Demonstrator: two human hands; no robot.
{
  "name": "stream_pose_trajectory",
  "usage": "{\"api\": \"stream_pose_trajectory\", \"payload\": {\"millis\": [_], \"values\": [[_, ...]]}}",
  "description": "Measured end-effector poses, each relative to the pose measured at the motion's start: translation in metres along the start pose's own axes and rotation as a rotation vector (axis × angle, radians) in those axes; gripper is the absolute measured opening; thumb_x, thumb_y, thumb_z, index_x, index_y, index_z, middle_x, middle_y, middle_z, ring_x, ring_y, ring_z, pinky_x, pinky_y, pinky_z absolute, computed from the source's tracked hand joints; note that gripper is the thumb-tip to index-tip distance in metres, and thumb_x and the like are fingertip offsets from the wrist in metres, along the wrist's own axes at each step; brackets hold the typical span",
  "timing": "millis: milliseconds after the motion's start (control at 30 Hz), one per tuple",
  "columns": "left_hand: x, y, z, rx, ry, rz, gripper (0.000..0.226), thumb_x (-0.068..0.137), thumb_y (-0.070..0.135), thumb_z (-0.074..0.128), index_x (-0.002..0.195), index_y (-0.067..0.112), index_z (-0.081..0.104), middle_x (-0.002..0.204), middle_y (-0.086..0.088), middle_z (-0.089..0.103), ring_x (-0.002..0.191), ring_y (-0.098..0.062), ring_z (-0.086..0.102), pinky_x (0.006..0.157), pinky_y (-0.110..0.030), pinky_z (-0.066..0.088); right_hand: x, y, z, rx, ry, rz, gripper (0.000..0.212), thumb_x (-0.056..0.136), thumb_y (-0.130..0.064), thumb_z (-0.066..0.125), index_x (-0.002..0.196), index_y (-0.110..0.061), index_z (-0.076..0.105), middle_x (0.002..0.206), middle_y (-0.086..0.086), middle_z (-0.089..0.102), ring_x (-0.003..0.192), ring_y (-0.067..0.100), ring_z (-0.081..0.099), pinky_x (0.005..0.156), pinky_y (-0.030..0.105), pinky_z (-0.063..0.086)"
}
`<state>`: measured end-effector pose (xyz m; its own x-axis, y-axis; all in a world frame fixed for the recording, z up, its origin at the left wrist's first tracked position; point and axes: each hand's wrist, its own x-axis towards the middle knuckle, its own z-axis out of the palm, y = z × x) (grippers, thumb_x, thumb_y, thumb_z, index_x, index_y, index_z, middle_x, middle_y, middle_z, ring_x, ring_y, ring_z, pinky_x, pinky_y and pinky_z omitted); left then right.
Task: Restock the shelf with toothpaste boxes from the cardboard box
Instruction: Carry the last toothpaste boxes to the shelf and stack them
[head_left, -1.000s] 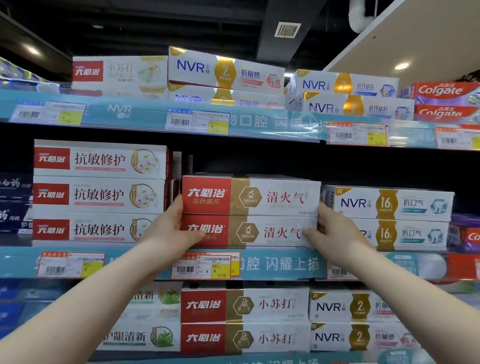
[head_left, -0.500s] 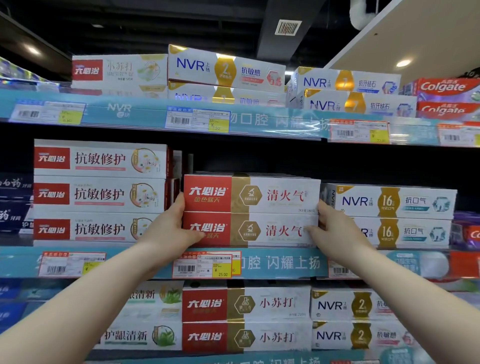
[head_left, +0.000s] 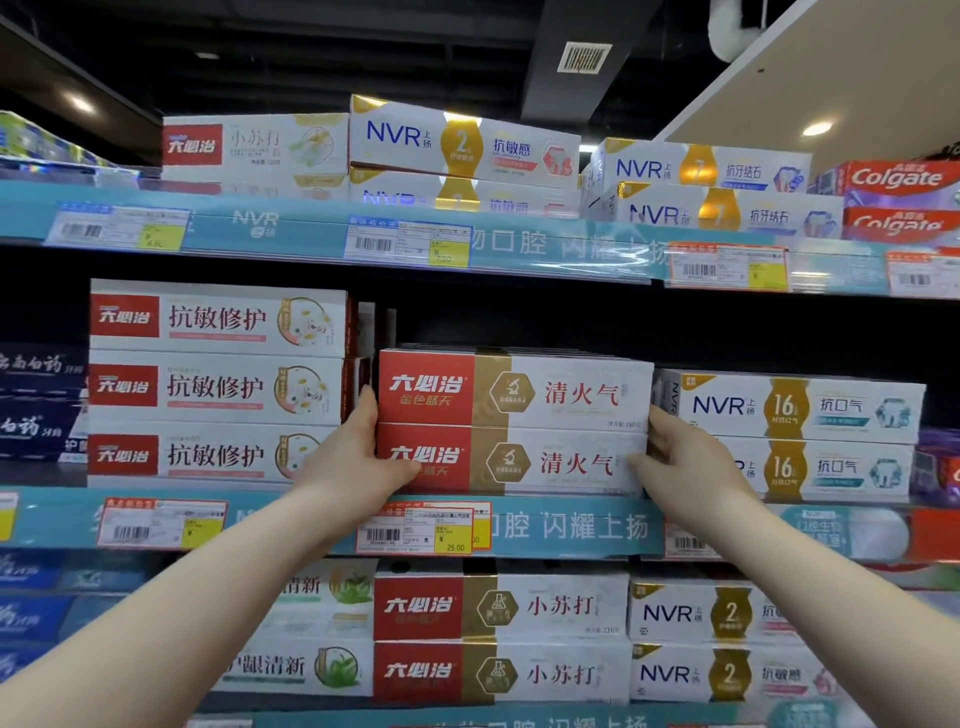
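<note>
Two red, gold and white toothpaste boxes lie stacked on the middle shelf (head_left: 571, 527), an upper box (head_left: 566, 389) on a lower box (head_left: 566, 462). My left hand (head_left: 353, 457) grips the stack's left end, its thumb lying across the lower box's red front. At the right end my right hand (head_left: 685, 462) grips the stack the same way, thumb on the lower box's front. The cardboard box is out of view.
A stack of three red-and-white boxes (head_left: 218, 387) stands close on the left, and two NVR boxes (head_left: 789, 431) touch the stack on the right. The shelves above (head_left: 311, 228) and below hold more toothpaste boxes. Dark free space lies above the held stack.
Both hands stay at the ends of the stack. The stack has barely shifted on the shelf.
</note>
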<state>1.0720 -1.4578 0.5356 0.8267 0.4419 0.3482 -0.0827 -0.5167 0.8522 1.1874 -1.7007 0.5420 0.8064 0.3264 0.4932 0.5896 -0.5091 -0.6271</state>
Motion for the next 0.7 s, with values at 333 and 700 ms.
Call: {"api": "stream_pose_trajectory", "payload": {"millis": [333,700], "values": [[-0.0031,-0.0015,-0.0016,0.083,-0.009,0.0,0.062,0.085,0.014,0.061,0.135,0.038,0.034,0.12,0.011,0.061,0.111,-0.016,0.058,0.1,-0.047,0.046,-0.0005,0.0001,0.0014,-0.024,-0.015,0.014,0.033,0.092,-0.015,0.047,0.122,-0.025,0.053,0.125,-0.005,0.06,0.111,0.017,0.054,0.081,0.028,0.043],[-0.0092,0.0052,0.0027,0.031,0.042,0.004,0.059,0.087,0.008,0.058,0.138,0.028,0.034,0.088,0.03,0.048,0.102,-0.007,0.053,0.099,-0.038,0.044,-0.001,-0.0008,-0.0011,0.008,-0.04,0.038,0.033,0.091,-0.015,0.047,0.122,-0.026,0.053,0.125,-0.004,0.061,0.114,0.019,0.055,0.088,0.032,0.045]]}}
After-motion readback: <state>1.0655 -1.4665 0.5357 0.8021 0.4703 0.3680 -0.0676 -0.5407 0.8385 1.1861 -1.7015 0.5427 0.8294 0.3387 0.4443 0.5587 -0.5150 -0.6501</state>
